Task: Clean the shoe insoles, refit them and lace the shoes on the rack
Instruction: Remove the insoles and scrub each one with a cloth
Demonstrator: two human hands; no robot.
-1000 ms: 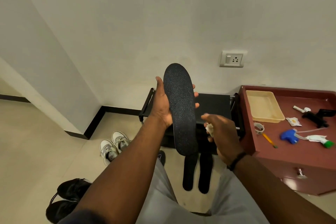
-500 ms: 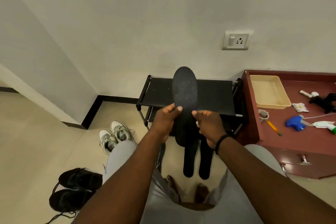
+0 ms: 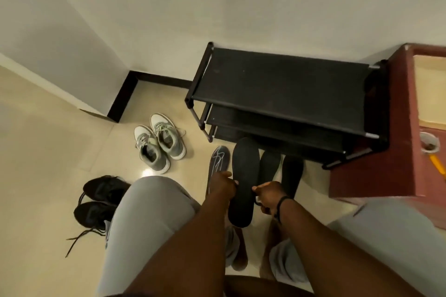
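floor of pale glossy tile [image 3: 60,152] carries most of the scene, and things read in falling size from there. black fabric-shelved shoe rack [image 3: 284,84] stands at twelve o'clock against the wall, its top shelf bare, so the shoes have yet to go on it. dark red wooden worktop [image 3: 376,152] sits at two o'clock, touching the rack's end; a cream tray and a small tape roll lie on it. grey-and-white laced trainers [image 3: 159,142] wait at ten o'clock, black trainers with loose laces [image 3: 96,202] at eight o'clock.

long black foam insole [image 3: 243,181] hangs at centre, toe pointing to the rack, held low over the floor, likely to be laid down with the rest. left hand [image 3: 223,184] pinches its left edge, fingers curled; right hand [image 3: 268,194] pinches the right edge, a black band on the wrist. whether that grip also holds something small i cannot tell.

two more black insoles [image 3: 270,164] lie just right of it, a grey insole with white scribble [image 3: 218,159] just left. those crowd the landing spot; the person's grey-trousered knees hem in the sides.
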